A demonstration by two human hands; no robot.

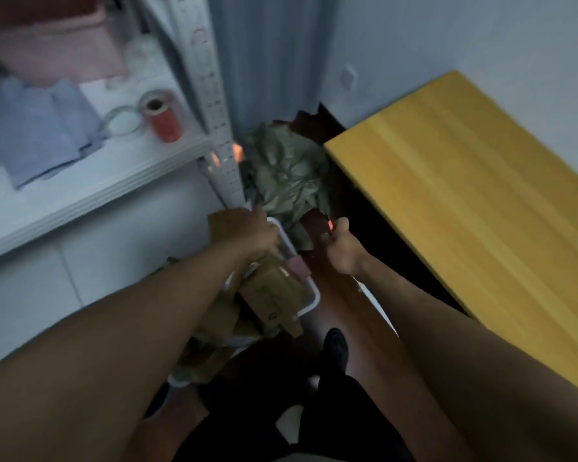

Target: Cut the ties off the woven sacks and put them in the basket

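Looks like the drop-off step: left hand [247, 231] grips the white basket [309, 295] rim on the floor by the shelf post, fingers curled round it. Right hand [341, 248] pinches something small and red, maybe a tie. Next, I'd guess: drop it in the basket.

Your white-rimmed basket [309, 288] sits dead center, crumpled green sack [286, 171] at 12, white metal shelf [90, 191] at 10, yellow wooden table [481, 195] at 2.
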